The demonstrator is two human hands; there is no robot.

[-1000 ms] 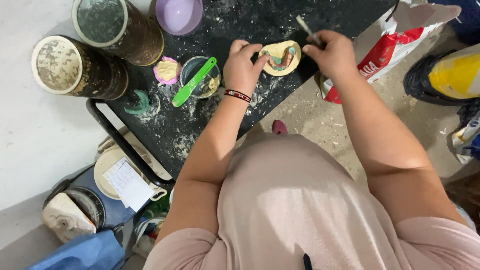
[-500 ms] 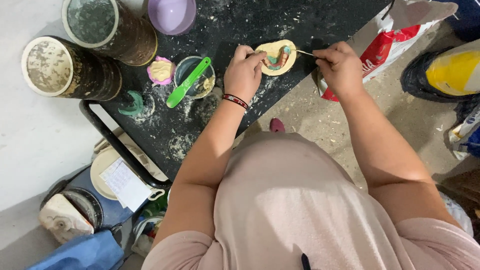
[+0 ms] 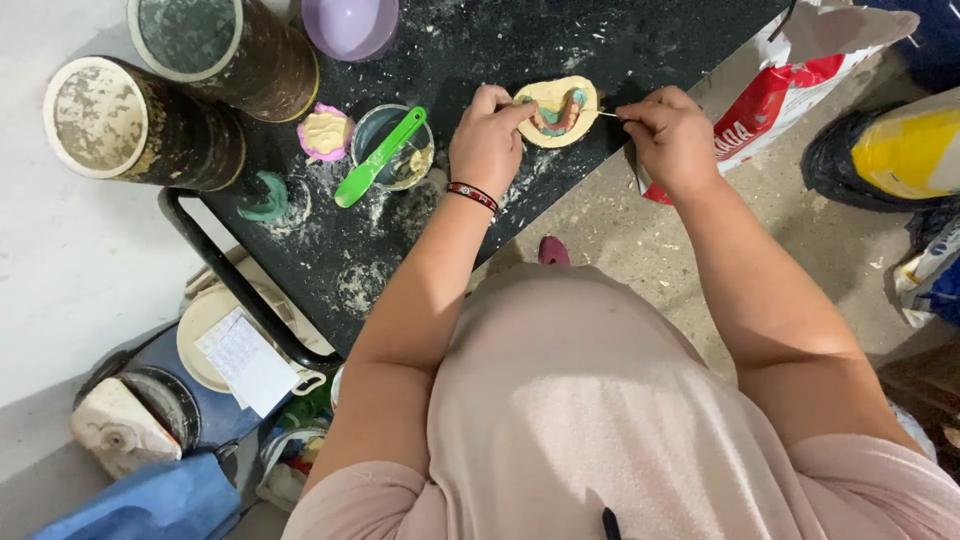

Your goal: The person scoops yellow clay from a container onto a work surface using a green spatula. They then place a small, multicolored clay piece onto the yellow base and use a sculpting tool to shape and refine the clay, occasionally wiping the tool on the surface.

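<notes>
Matt plaster cast point(image 3: 560, 110); black dusty rough tabletop point(image 3: 450, 40); glossy green plastic spatula point(image 3: 380, 155).

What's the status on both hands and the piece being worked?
Left hand steadies the pale yellow cast with a curved green-and-pink strip on the black worktop. Right hand pinches a thin stick at the cast. Nothing between them.

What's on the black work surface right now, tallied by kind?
Large round canisters: 2
Purple bowl: 1
Small cup with green spatula: 1
Pink mould with pale filling: 1
Teal curved piece: 1
Pale yellow cast, held by left hand, thin tool in right hand: 1
Total: 7
</notes>
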